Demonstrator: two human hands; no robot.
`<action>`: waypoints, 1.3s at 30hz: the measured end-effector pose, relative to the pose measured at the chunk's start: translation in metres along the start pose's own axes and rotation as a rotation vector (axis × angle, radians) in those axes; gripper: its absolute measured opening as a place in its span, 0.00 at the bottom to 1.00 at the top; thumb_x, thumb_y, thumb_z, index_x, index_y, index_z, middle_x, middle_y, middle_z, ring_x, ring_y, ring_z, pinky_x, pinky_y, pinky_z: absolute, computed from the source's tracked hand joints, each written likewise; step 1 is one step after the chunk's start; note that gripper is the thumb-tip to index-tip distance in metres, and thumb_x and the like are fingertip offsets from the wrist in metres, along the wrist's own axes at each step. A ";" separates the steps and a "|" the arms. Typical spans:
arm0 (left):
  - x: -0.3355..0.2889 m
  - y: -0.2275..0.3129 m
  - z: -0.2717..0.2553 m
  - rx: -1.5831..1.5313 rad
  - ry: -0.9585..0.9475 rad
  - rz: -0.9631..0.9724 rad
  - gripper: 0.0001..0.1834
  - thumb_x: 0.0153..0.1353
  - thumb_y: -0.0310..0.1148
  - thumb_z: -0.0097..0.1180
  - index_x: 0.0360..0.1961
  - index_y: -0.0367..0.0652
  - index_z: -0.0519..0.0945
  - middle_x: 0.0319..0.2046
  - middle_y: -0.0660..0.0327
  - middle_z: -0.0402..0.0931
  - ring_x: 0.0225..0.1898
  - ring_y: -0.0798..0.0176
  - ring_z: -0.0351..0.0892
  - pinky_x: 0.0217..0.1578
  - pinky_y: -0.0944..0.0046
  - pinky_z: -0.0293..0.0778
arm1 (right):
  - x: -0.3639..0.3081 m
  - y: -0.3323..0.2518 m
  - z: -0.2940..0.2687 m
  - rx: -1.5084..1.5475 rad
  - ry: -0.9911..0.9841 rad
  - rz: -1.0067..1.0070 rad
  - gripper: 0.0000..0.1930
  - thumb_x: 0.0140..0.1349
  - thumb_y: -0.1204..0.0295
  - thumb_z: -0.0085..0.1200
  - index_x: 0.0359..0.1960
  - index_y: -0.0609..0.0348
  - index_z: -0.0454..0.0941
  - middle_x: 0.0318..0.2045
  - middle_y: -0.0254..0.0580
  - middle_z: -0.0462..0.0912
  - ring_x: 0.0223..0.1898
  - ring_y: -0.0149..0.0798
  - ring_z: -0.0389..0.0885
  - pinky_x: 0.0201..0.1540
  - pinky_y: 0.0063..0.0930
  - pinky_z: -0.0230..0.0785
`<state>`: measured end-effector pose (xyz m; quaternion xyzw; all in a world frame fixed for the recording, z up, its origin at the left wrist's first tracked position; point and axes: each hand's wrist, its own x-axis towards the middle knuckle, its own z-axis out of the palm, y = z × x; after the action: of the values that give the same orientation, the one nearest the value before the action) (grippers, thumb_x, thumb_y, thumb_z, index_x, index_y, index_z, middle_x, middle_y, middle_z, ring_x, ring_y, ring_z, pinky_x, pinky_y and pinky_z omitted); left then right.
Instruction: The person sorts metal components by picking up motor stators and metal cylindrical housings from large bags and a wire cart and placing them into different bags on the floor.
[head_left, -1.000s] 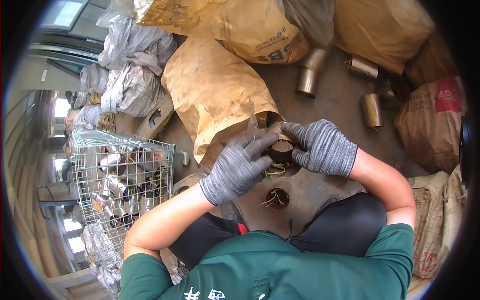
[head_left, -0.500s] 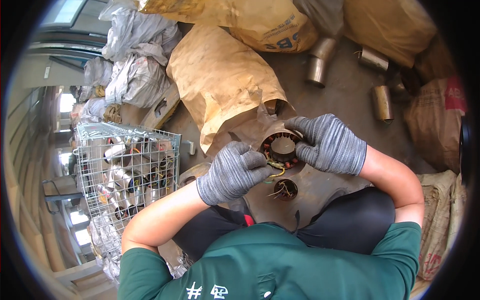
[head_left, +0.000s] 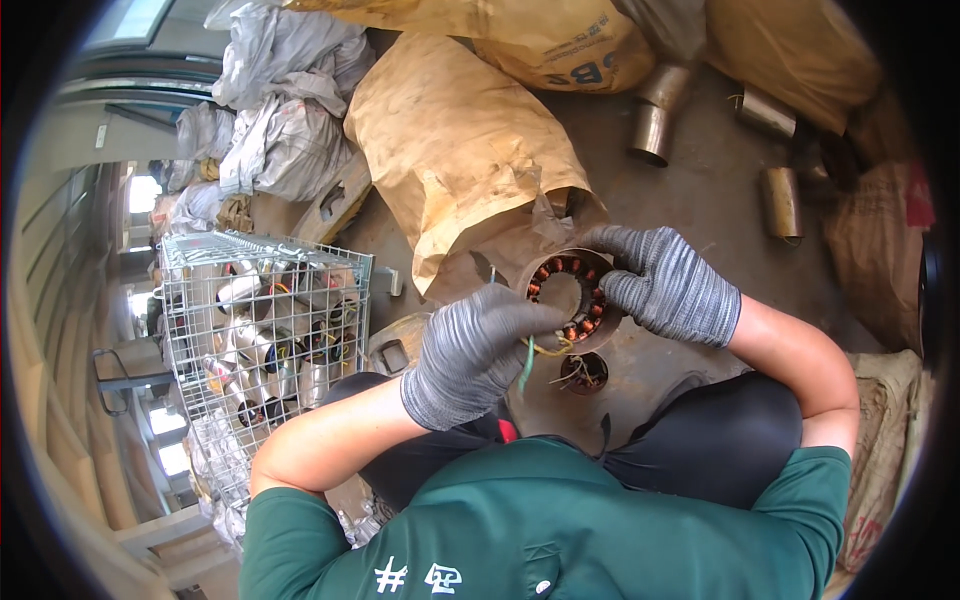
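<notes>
A motor stator [head_left: 597,312], a metal ring lined with copper windings, is tilted with its open end toward me. My right hand [head_left: 668,285], in a grey knit glove, is closed round its right rim, the thumb on the inner edge. Beside its lower left, my left hand [head_left: 468,345], gloved alike, is closed on yellow and green wires [head_left: 546,349] that lead from the stator; the fingertips are slightly blurred. A thin dark tip stands out above the left hand; its kind I cannot make out. Just below the stator, a smaller round motor part [head_left: 584,374] with loose wires sits on the floor.
A large brown paper sack [head_left: 465,140] lies ahead, its mouth toward the stator. At left stands a wire cage [head_left: 270,243] of motors. Metal cylinders [head_left: 781,203] lie at far right on the floor. White plastic bags [head_left: 285,140] are piled far left, more sacks [head_left: 878,260] at right.
The stator has turned so its copper windings face me more fully. My left hand has shifted a little right, and a green wire now hangs below it. The whole view has drifted slightly.
</notes>
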<state>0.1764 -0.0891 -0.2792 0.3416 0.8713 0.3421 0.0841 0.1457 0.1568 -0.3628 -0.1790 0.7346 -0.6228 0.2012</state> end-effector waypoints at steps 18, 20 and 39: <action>-0.021 0.007 -0.003 -0.078 -0.212 0.268 0.21 0.50 0.26 0.63 0.49 0.45 0.82 0.46 0.54 0.84 0.35 0.49 0.83 0.32 0.56 0.79 | -0.005 -0.004 0.001 -0.354 0.080 -0.424 0.24 0.56 0.72 0.58 0.57 0.63 0.74 0.34 0.53 0.84 0.35 0.57 0.84 0.38 0.44 0.78; -0.022 0.007 -0.003 -0.059 -0.223 0.273 0.22 0.50 0.26 0.63 0.49 0.45 0.82 0.46 0.54 0.84 0.35 0.50 0.83 0.32 0.57 0.79 | -0.006 -0.004 -0.001 -0.388 0.059 -0.421 0.24 0.56 0.71 0.58 0.56 0.63 0.75 0.35 0.53 0.84 0.35 0.56 0.84 0.37 0.44 0.78; -0.019 -0.065 0.043 0.141 -0.759 -0.169 0.19 0.66 0.39 0.57 0.55 0.42 0.78 0.49 0.50 0.77 0.48 0.44 0.79 0.48 0.51 0.76 | 0.018 0.129 0.025 -0.674 -0.297 0.291 0.17 0.59 0.62 0.54 0.44 0.62 0.79 0.32 0.59 0.85 0.36 0.60 0.85 0.40 0.51 0.77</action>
<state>0.1724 -0.1132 -0.3554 0.3758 0.8247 0.1229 0.4044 0.1414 0.1467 -0.4950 -0.2170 0.8784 -0.2791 0.3215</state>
